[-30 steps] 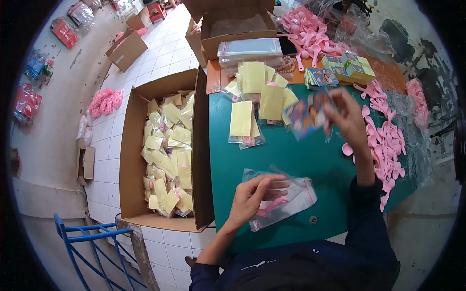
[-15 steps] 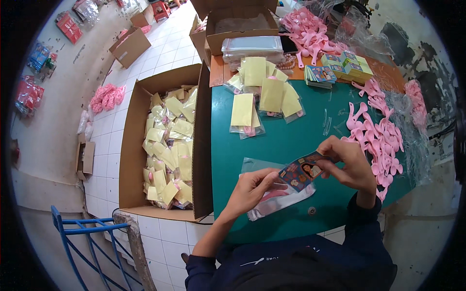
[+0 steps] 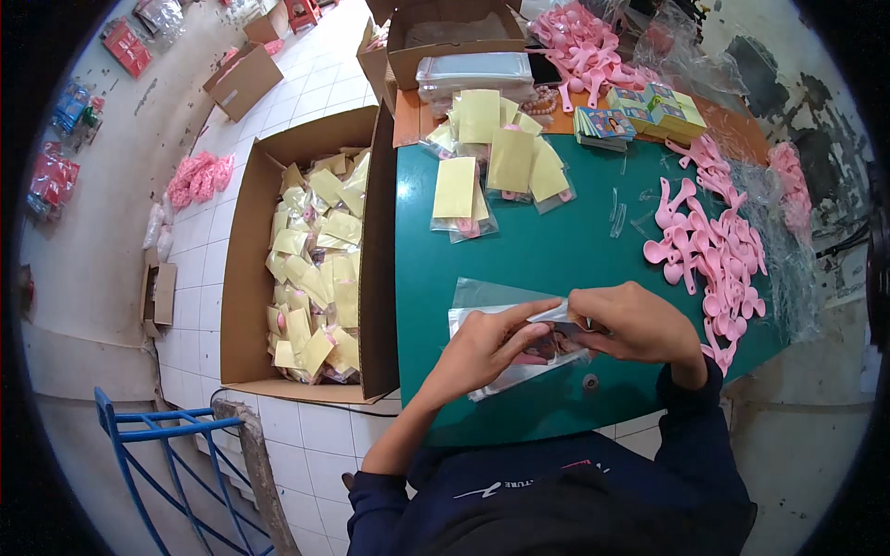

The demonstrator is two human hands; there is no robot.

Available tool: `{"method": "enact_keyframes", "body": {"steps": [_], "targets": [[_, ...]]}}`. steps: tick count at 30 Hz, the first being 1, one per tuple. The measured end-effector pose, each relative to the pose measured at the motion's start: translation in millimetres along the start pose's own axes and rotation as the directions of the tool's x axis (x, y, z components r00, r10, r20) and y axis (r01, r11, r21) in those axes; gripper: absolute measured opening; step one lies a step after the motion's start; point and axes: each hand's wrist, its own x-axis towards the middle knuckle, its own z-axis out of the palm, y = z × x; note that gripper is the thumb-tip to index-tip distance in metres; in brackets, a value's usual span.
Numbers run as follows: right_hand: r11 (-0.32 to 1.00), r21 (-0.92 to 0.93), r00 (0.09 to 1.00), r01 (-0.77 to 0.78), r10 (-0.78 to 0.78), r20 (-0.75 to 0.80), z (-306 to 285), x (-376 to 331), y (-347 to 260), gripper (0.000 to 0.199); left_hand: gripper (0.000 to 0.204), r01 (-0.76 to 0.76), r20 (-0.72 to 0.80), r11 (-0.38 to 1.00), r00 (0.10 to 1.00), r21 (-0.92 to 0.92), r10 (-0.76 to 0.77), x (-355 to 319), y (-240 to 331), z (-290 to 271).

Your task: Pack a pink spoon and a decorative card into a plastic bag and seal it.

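Note:
A clear plastic bag lies at the near part of the green table, under both hands. My left hand pinches the bag's edge between thumb and fingers. My right hand is closed on a dark printed card, tilted at the bag's mouth and apparently partly inside it. Its outer end is hidden by my fingers. A bit of pink shows through the plastic beside my left thumb; its shape is mostly covered.
Filled bags with pale yellow cards lie farther back. Left of the table stands a deep cardboard box full of similar bags. Pink spoons spread along the right, below card stacks. A blue metal frame stands at lower left.
My right hand has brought the card down and left to the bag, turning it from face-up view to mostly hidden. My left hand has closed in on the bag's edge. The view has shifted slightly.

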Motion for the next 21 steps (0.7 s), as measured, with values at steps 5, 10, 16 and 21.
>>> {"method": "enact_keyframes", "body": {"steps": [5,10,16,21], "targets": [[0.990,-0.137,0.995,0.012,0.001,0.095,4,2,7,0.021,0.051,0.020,-0.002,0.999,1.000,0.034,-0.020,-1,0,4],[0.987,-0.142,0.996,0.075,-0.068,0.055,8,12,29,0.030,0.070,0.007,-0.096,0.984,0.995,0.176,0.010,10,-2,1],[1.000,0.021,0.999,0.006,-0.005,-0.048,15,20,34,0.010,0.084,-0.016,-0.215,0.990,0.976,0.142,0.047,18,-3,4],[0.966,0.257,0.990,-0.026,0.060,-0.126,-1,21,53,0.015,0.083,-0.092,-0.042,0.995,0.995,-0.038,0.090,9,-47,-29]]}}
